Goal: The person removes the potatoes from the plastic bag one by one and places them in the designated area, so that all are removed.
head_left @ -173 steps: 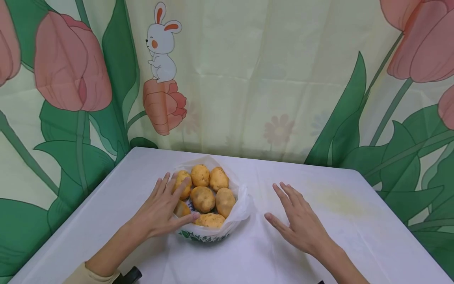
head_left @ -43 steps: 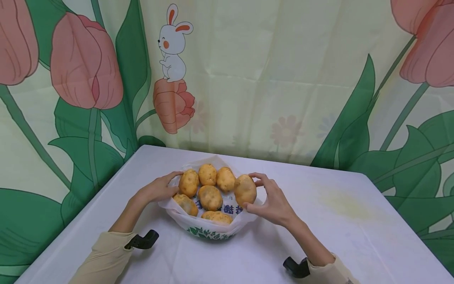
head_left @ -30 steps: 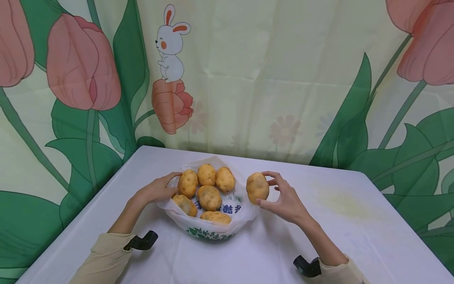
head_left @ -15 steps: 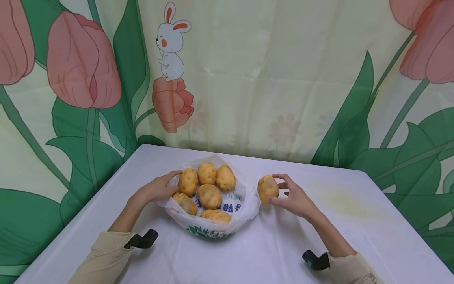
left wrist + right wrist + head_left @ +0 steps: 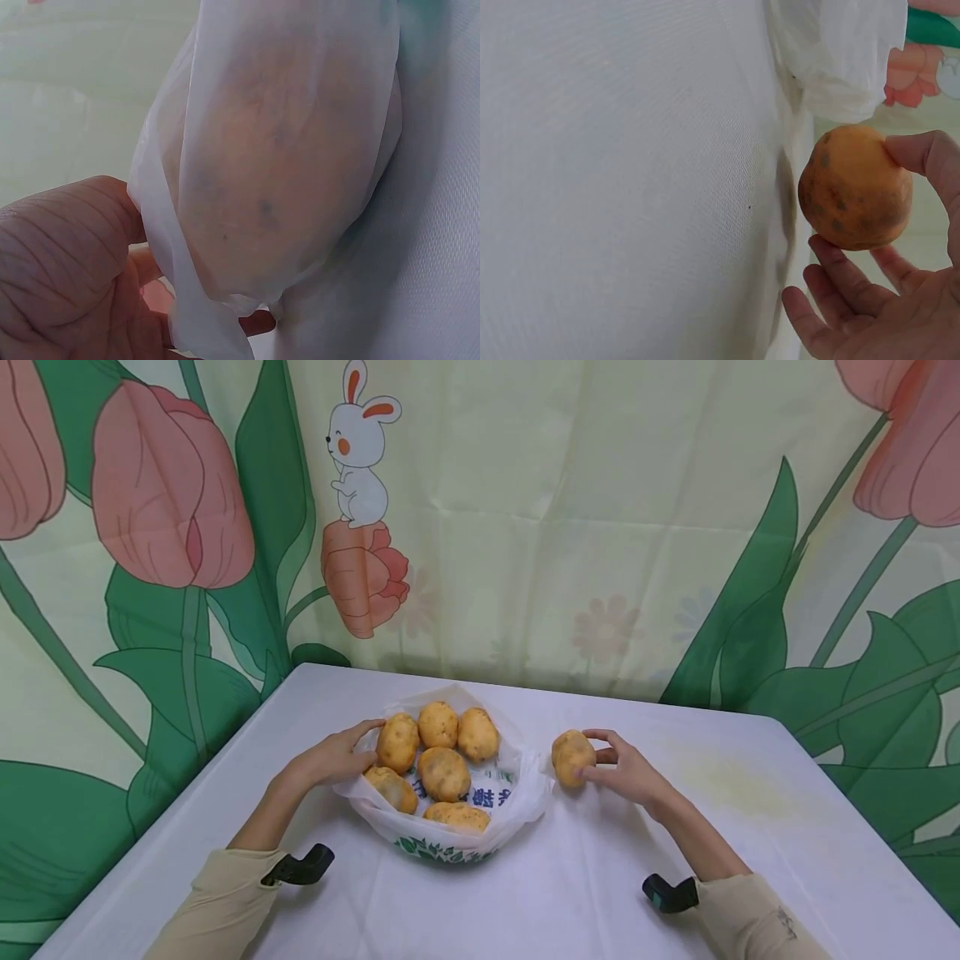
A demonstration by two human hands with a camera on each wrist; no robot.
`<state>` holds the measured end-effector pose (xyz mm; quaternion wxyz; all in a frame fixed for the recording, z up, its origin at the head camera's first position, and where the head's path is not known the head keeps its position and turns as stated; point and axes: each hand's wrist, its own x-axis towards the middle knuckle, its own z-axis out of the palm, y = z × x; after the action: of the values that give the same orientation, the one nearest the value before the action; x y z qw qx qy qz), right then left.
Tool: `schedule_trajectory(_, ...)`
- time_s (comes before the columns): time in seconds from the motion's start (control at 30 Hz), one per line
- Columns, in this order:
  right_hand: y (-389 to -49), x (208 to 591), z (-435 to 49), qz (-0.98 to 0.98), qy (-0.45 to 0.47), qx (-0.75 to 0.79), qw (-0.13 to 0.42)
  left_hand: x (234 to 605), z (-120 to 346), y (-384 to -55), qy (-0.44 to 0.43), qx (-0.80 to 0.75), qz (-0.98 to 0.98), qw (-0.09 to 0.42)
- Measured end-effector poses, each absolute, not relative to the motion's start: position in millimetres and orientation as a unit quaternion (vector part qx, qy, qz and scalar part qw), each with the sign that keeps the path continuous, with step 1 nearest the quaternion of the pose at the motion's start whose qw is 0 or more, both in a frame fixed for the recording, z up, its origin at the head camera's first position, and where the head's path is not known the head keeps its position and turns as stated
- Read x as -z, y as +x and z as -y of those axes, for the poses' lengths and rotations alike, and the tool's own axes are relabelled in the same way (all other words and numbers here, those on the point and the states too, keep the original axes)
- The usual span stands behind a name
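Observation:
On the table sits an opened white plastic bag [image 5: 525, 797] with green leaf print, its edge spread around several yellow potatoes [image 5: 444, 774]. My left hand [image 5: 333, 760] holds the bag's left edge; in the left wrist view the thin plastic [image 5: 285, 150] passes between thumb and fingers, with part of the fingers hidden behind it. To the right of the bag, my right hand [image 5: 630, 777] grips a single potato [image 5: 573, 758] between thumb and fingertips. The right wrist view shows this potato [image 5: 855, 191] with dark patches, close over the tablecloth.
A white cloth [image 5: 450, 910] covers the table, with a yellowish stain [image 5: 738, 785] at the right. Behind the table hangs a curtain [image 5: 495, 527] printed with tulips and a rabbit. Black wrist cameras [image 5: 300, 866] sit on both forearms.
Both hands were spread over the table at first. My left hand has since taken the bag's edge; my right has lifted a potato from the bag's right side and carried it rightward and down.

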<state>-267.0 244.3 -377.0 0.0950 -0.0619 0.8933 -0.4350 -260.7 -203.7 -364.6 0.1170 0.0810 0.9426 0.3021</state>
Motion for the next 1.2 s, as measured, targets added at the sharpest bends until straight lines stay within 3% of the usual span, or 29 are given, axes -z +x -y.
schedule_trajectory(0.57,-274.3,377.9,-238.2,-0.887,-0.06,0.441,0.124,361.7,207.5,-257.4,0.072,-0.296,-0.945,0.117)
schedule_trajectory(1.2,-274.9,384.7,-244.2,-0.884,-0.059,0.449,0.116,362.1,203.7,-260.4,0.089,-0.283,-0.948,0.112)
